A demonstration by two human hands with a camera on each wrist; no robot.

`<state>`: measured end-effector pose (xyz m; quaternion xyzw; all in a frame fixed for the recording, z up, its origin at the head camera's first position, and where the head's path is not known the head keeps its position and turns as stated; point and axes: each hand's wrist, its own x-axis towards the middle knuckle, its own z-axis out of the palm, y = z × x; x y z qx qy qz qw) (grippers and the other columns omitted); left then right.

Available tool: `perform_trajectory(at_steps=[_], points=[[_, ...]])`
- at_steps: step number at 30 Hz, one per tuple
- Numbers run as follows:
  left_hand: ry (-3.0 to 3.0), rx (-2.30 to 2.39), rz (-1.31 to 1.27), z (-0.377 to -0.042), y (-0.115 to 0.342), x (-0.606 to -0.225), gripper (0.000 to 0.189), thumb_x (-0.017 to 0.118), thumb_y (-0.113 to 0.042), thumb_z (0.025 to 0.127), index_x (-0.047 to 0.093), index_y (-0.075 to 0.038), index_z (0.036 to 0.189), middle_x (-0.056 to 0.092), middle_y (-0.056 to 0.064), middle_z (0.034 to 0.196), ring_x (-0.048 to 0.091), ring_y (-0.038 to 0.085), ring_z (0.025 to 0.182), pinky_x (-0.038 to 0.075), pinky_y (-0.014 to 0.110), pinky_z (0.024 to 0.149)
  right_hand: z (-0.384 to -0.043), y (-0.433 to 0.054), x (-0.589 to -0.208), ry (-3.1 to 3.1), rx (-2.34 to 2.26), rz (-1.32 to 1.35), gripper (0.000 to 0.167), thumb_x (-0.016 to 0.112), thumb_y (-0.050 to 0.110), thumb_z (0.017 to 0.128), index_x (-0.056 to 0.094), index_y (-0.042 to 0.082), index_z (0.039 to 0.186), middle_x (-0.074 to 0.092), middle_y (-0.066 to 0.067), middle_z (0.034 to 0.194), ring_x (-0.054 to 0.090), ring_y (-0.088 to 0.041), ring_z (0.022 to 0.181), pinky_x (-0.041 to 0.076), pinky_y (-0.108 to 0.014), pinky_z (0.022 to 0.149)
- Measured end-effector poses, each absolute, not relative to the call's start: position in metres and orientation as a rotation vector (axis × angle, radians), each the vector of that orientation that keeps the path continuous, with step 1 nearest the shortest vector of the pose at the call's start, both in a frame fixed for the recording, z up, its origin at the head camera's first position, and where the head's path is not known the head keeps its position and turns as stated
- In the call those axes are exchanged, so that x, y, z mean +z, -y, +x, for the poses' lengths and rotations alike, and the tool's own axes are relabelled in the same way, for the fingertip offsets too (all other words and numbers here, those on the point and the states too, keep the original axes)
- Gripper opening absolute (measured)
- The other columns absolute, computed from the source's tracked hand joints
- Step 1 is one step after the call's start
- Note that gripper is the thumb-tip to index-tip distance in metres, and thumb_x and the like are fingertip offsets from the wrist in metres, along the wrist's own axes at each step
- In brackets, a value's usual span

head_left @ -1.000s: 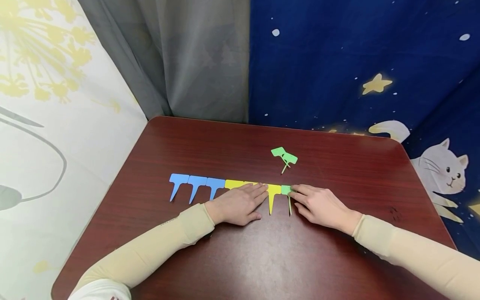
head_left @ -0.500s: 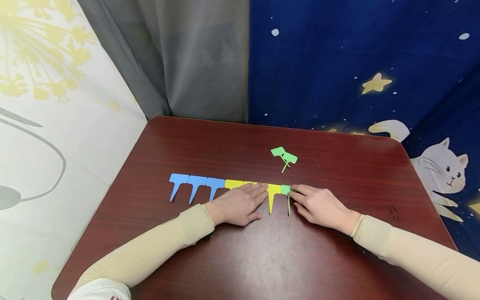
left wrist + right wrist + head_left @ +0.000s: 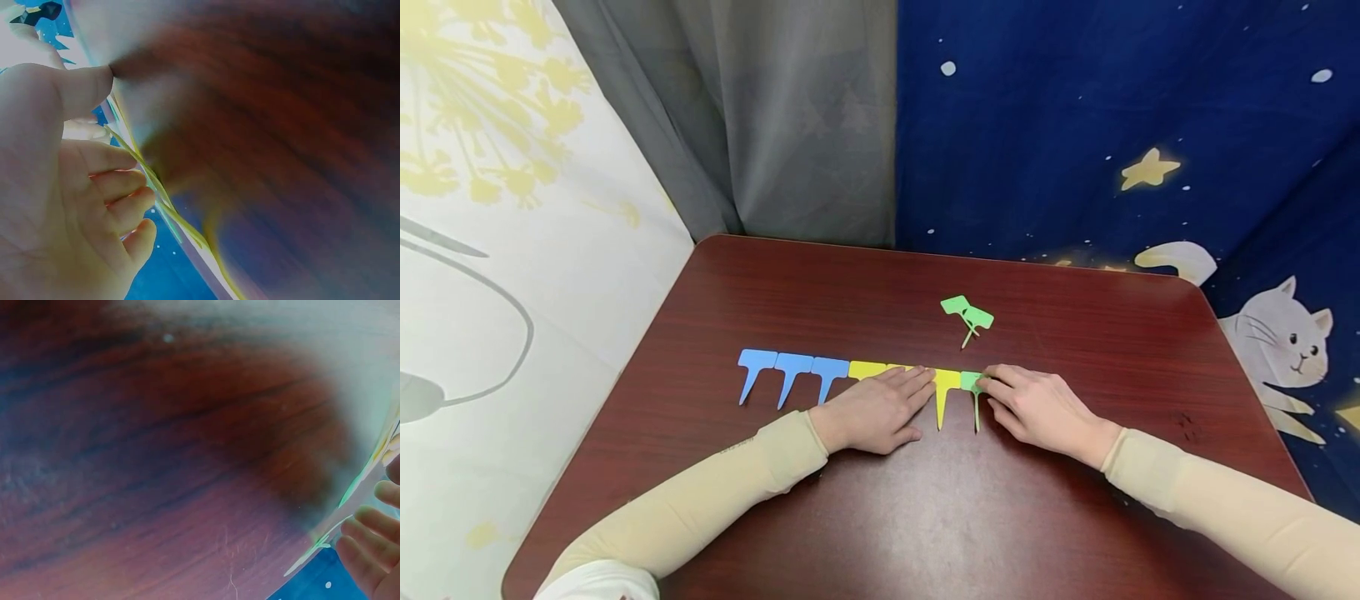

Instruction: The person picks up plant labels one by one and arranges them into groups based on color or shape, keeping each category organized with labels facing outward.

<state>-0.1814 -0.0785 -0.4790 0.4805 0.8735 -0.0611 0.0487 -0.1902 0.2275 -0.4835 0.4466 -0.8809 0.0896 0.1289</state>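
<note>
A row of T-shaped plant labels lies across the table: blue labels (image 3: 793, 363) at the left, yellow labels (image 3: 948, 381) in the middle, then a green label (image 3: 970, 381). My left hand (image 3: 876, 410) rests flat on the yellow ones, covering part of them. In the left wrist view its fingers stretch out along the labels' thin edges (image 3: 156, 181). The fingertips of my right hand (image 3: 1045, 410) press on the right part of the green label, which they hide; its narrow stem points toward me. Seen from the right wrist, those fingers (image 3: 375, 528) are nearly straight.
Two more green plant labels (image 3: 977, 317) lie crossed behind the row. The dark red table (image 3: 910, 517) has rounded corners and ends at a grey curtain (image 3: 820, 125) and a blue curtain (image 3: 1037, 125) with stars and a cat.
The green label under my right fingers has shifted and straightened very slightly against the yellow one. My left hand stays where it was.
</note>
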Motion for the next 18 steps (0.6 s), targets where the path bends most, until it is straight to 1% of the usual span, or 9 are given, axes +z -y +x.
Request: perform_trajectory(at_steps=[3,9,13,15,18], points=[[-2.666,-0.186,1.479,-0.181,0.078,-0.480,0.074,0.044,-0.051,0.104,0.026,-0.004,0.159,0.022,0.012,0.165,0.019,0.025,0.152,0.019,0.038,0.122,-0.194,-0.229,-0.481,2.549,0.243,1.277,0.030,0.066,0.020,0.091,0.072,0.012,0.118,0.064,-0.001,0.115,0.065,-0.015,0.100,0.060,-0.036,0.069],[-2.666,-0.170,1.514,-0.180,0.077,-0.478,0.074,0.047,-0.046,0.104,0.025,-0.003,0.159,0.021,0.013,0.165,0.019,0.026,0.152,0.019,0.037,0.122,-0.215,-0.234,-0.467,2.507,0.178,1.228,0.029,0.073,0.018,0.086,0.072,0.010,0.114,0.066,-0.003,0.103,0.066,-0.019,0.091,0.060,-0.040,0.066],[-2.664,-0.135,1.527,-0.180,0.075,-0.474,0.071,0.048,-0.042,0.104,0.027,-0.004,0.159,0.022,0.013,0.165,0.019,0.026,0.152,0.019,0.037,0.122,-0.233,-0.236,-0.459,2.480,0.105,1.228,0.026,0.073,0.018,0.086,0.073,0.009,0.110,0.066,-0.004,0.096,0.066,-0.022,0.086,0.059,-0.040,0.063],[-2.654,-0.087,1.531,-0.180,0.071,-0.471,0.071,0.047,-0.044,0.104,0.028,-0.004,0.159,0.023,0.012,0.165,0.020,0.025,0.152,0.019,0.037,0.122,-0.241,-0.236,-0.458,2.461,0.065,1.237,0.024,0.072,0.019,0.086,0.073,0.008,0.107,0.066,-0.005,0.093,0.065,-0.023,0.083,0.059,-0.039,0.062],[-2.627,-0.012,1.530,-0.180,0.064,-0.468,0.074,0.045,-0.052,0.103,0.029,-0.005,0.159,0.023,0.012,0.165,0.020,0.025,0.152,0.019,0.037,0.122,-0.253,-0.235,-0.461,2.422,0.021,1.269,0.019,0.072,0.019,0.087,0.073,0.007,0.102,0.064,-0.005,0.087,0.063,-0.024,0.078,0.057,-0.039,0.061]])
